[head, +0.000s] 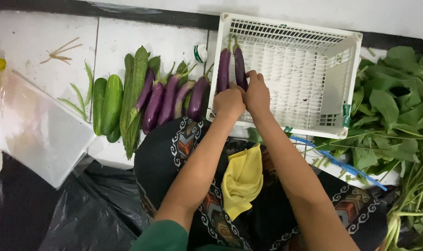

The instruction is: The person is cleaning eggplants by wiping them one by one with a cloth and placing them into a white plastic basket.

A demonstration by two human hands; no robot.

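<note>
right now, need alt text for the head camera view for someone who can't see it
Seen from above, a person's left hand and right hand hold two purple eggplants inside a white plastic basket tipped on its side. More eggplants and cucumbers line the tiled floor to the left; leafy greens lie right.

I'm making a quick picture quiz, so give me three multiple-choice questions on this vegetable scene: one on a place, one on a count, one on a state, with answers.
1. Where do the two eggplants at the hands lie?
A. in the white basket
B. on the yellow cloth
C. among the leafy greens

2. How many eggplants are in the basket?
A. none
B. two
C. five

3. What are the left hand and right hand doing?
A. resting on the lap
B. both gripping the eggplants' lower ends
C. lifting the cucumbers

Answers: 1 A, they lie against the basket's left wall. 2 B, two purple ones side by side. 3 B, both hands meet at their bases.
</note>
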